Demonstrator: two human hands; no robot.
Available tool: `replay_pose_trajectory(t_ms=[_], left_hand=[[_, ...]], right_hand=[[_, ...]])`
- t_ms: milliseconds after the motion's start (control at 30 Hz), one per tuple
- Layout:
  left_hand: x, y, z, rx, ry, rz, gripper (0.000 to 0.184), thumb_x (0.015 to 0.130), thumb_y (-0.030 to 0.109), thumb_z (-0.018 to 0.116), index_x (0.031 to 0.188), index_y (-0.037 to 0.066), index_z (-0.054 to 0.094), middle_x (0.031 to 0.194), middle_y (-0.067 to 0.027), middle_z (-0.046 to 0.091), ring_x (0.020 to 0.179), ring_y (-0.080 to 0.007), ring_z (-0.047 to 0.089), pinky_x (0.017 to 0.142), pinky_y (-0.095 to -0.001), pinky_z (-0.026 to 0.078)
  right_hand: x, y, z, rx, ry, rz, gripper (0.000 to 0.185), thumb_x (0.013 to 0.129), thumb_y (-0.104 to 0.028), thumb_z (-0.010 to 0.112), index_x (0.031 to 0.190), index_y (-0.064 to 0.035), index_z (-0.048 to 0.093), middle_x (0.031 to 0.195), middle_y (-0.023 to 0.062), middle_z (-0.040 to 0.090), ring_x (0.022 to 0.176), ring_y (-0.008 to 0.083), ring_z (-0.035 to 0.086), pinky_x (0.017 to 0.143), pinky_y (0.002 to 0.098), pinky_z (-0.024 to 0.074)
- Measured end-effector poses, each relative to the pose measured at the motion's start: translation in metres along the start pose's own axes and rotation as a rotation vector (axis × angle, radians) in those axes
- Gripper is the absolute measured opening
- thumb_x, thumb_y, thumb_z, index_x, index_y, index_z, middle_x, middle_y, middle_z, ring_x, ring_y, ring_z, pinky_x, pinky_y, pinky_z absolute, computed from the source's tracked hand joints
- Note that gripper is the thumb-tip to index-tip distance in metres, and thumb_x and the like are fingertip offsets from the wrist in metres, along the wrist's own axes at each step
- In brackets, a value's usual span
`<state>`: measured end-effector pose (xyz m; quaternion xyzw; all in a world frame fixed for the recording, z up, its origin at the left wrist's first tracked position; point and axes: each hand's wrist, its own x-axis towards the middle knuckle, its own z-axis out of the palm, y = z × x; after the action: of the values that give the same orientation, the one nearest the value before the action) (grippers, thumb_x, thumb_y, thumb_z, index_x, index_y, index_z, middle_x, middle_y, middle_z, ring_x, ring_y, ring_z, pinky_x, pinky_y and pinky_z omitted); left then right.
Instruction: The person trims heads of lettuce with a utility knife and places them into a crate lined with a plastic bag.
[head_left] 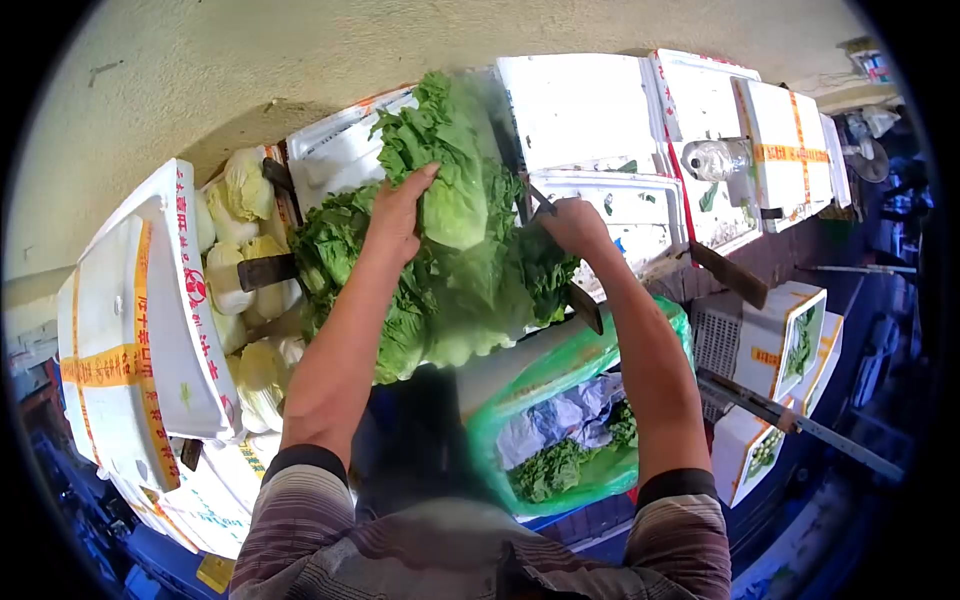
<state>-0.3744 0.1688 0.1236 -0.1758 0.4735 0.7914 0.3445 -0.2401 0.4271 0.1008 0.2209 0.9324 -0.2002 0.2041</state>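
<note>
A pile of leafy green lettuce [350, 270] lies in front of me, with one lettuce head [447, 160] raised at its top. My left hand [398, 212] is closed on that head's left side, thumb across the leaves. At the right edge of the pile, my right hand [577, 226] is wrapped round the handle of a knife [541, 200], whose dark blade points up and left. Haze blurs the lettuce below the raised head.
Napa cabbages [240, 270] sit at the left beside white foam boxes [100, 345]. Foam trays [580, 110] line the wall. A green plastic bag [490, 440] holding greens and paper lies below right. Wooden slats [730, 272] stick out.
</note>
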Motion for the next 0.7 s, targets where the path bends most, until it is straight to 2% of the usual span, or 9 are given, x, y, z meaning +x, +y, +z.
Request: replay_pose_trajectory(t_ms=[100,133,200,233,333,433,533,633,700], left_hand=[[0.017,-0.016,0.012,0.024,-0.055,-0.050,0.122,0.073,0.022,0.088,0.151,-0.011,0.001,0.131,-0.0284,0.053,0.113,-0.0317,0.062,0.093,-0.0439,0.056],[0.017,-0.020,0.028,0.047,0.045,-0.059,0.115,0.074,0.024,0.088,0.150,-0.011,0.010,0.133,-0.0301,0.051,0.115,-0.0323,0.061,0.095,-0.0441,0.055],[0.016,-0.021,0.051,0.073,-0.016,0.040,0.093,0.077,0.022,0.085,0.143,-0.010,0.028,0.123,-0.0237,0.060,0.106,-0.0315,0.066,0.086,-0.0451,0.059],[0.022,-0.026,0.065,0.260,0.163,0.010,0.093,0.078,0.022,0.084,0.145,-0.010,0.027,0.125,-0.0254,0.059,0.104,-0.0320,0.066,0.087,-0.0437,0.059],[0.063,-0.069,0.061,0.375,0.130,0.062,0.085,0.076,0.032,0.085,0.136,-0.012,0.044,0.119,-0.0252,0.063,0.098,-0.0298,0.068,0.082,-0.0403,0.059],[0.081,-0.080,0.060,0.827,0.184,0.007,0.068,0.072,0.049,0.082,0.097,-0.012,0.068,0.098,-0.0270,0.070,0.092,-0.0357,0.070,0.081,-0.0396,0.055],[0.083,-0.078,0.073,0.932,0.201,0.050,0.074,0.071,0.053,0.082,0.100,-0.014,0.067,0.102,-0.0284,0.070,0.094,-0.0371,0.070,0.083,-0.0404,0.055],[0.089,-0.078,0.075,0.960,0.236,0.125,0.078,0.072,0.054,0.081,0.105,-0.014,0.066,0.109,-0.0310,0.067,0.100,-0.0379,0.069,0.086,-0.0425,0.054],[0.076,-0.061,0.080,0.809,0.129,0.062,0.082,0.073,0.054,0.081,0.113,-0.015,0.062,0.114,-0.0322,0.065,0.104,-0.0387,0.067,0.090,-0.0439,0.053]], right_hand=[[-0.006,0.003,-0.006,0.180,0.009,0.010,0.049,0.086,-0.044,0.063,0.088,0.0042,0.071,0.083,0.0254,0.069,0.082,0.0414,0.068,0.077,0.0484,0.0524],[-0.008,0.004,-0.009,0.241,0.004,0.029,0.050,0.086,-0.045,0.063,0.087,0.0043,0.071,0.082,0.0252,0.069,0.080,0.0409,0.068,0.075,0.0476,0.0523],[-0.005,0.016,-0.002,0.412,0.049,0.062,0.053,0.086,-0.047,0.065,0.087,0.0053,0.072,0.077,0.0232,0.069,0.073,0.0369,0.067,0.071,0.0447,0.0514],[-0.010,0.013,-0.008,0.501,0.061,0.111,0.053,0.086,-0.047,0.065,0.089,0.0054,0.072,0.077,0.0226,0.069,0.072,0.0360,0.067,0.070,0.0440,0.0515],[-0.017,0.013,-0.014,0.609,0.097,0.187,0.050,0.087,-0.044,0.066,0.097,0.0050,0.071,0.079,0.0201,0.069,0.071,0.0313,0.066,0.070,0.0407,0.0515],[-0.018,0.011,-0.017,0.567,0.152,0.159,0.046,0.087,-0.041,0.068,0.100,0.0030,0.071,0.084,0.0210,0.070,0.080,0.0309,0.068,0.075,0.0409,0.0515],[-0.006,0.007,-0.020,0.444,0.206,0.053,0.048,0.086,-0.041,0.069,0.108,0.0012,0.070,0.090,0.0246,0.070,0.085,0.0403,0.067,0.078,0.0438,0.0513],[0.018,0.006,-0.013,0.430,0.234,-0.062,0.050,0.085,-0.046,0.069,0.098,0.0022,0.068,0.087,0.0265,0.068,0.087,0.0398,0.066,0.078,0.0457,0.0499],[0.029,0.002,-0.015,0.398,0.120,-0.080,0.050,0.085,-0.046,0.069,0.094,0.0026,0.067,0.085,0.0252,0.067,0.084,0.0383,0.066,0.076,0.0459,0.0492]])
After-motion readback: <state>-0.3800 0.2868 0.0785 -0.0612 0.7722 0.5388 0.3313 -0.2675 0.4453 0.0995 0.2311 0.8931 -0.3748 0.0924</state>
